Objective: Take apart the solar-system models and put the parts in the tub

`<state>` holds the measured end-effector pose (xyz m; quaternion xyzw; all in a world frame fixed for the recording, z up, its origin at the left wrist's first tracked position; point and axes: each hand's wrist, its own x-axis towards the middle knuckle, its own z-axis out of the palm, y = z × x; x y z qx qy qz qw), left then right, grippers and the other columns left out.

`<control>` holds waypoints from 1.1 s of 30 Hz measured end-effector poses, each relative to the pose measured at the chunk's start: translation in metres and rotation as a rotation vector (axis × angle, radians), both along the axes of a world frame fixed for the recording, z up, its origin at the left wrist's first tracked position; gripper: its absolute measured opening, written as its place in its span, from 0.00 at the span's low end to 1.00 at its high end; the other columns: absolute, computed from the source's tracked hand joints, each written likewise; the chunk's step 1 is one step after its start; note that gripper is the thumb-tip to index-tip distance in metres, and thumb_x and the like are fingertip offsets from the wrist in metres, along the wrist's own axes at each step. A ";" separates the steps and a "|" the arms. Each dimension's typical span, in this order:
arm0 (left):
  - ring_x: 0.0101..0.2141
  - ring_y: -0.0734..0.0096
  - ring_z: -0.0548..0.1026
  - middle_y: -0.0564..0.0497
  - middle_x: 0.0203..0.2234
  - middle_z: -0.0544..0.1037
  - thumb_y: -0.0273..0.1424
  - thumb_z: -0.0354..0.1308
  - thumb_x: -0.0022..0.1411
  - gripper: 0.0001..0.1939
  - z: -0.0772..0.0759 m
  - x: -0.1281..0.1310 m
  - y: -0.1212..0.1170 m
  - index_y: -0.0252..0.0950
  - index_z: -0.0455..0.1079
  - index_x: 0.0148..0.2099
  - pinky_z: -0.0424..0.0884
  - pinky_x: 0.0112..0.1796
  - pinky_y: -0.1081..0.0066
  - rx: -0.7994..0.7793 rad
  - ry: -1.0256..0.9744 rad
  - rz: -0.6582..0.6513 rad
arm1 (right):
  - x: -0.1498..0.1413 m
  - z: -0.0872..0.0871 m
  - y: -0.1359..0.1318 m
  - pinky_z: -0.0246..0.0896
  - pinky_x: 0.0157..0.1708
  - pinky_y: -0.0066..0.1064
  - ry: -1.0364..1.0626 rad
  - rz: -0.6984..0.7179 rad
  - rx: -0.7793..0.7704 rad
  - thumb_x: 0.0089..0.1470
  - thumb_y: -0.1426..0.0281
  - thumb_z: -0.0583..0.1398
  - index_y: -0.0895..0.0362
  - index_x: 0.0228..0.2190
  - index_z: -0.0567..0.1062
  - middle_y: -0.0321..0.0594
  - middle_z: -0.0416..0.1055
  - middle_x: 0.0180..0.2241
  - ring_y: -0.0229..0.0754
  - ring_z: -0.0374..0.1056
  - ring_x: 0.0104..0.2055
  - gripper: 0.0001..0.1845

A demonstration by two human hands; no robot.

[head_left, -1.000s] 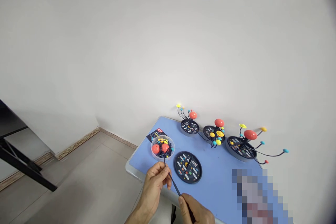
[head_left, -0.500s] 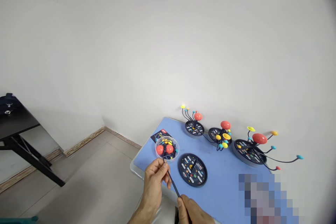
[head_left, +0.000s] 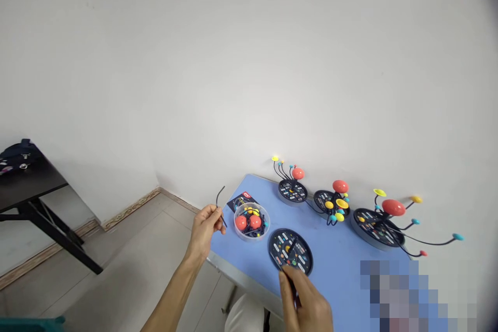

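My left hand (head_left: pixel 204 233) is out past the blue table's left edge, pinching a thin bent black wire (head_left: pixel 220 202). My right hand (head_left: pixel 303 301) is at the near rim of a flat round black planet-model base (head_left: pixel 290 251), gripping a thin dark rod (head_left: pixel 294 285) that is mostly hidden by the fingers. Beyond the left hand sits a clear round plastic tub (head_left: pixel 251 221) holding red balls, yellow pieces and black wires. A black printed card (head_left: pixel 243 200) lies partly behind it.
Along the wall stand several assembled solar-system models, with a small one (head_left: pixel 291 191), a middle one (head_left: pixel 331 203) and a large one (head_left: pixel 375 226), their wire arms reaching out. All sit on the blue table (head_left: pixel 330 264). A pixelated patch covers the lower right. A black side table (head_left: pixel 27 181) stands far left.
My hands have moved apart: the left moved left past the table edge with the bent wire, and the right moved onto the base's rim. The long rod between them no longer shows.
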<state>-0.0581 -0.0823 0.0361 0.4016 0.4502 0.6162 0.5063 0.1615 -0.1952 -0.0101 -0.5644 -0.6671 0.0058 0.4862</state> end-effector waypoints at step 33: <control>0.37 0.65 0.76 0.47 0.37 0.76 0.27 0.48 0.68 0.14 0.008 0.034 0.051 0.38 0.75 0.39 0.67 0.37 0.70 0.327 1.621 -0.283 | 0.026 -0.012 0.017 0.68 0.35 0.29 -0.284 0.087 0.204 0.61 0.74 0.57 0.55 0.42 0.74 0.43 0.74 0.38 0.41 0.69 0.37 0.09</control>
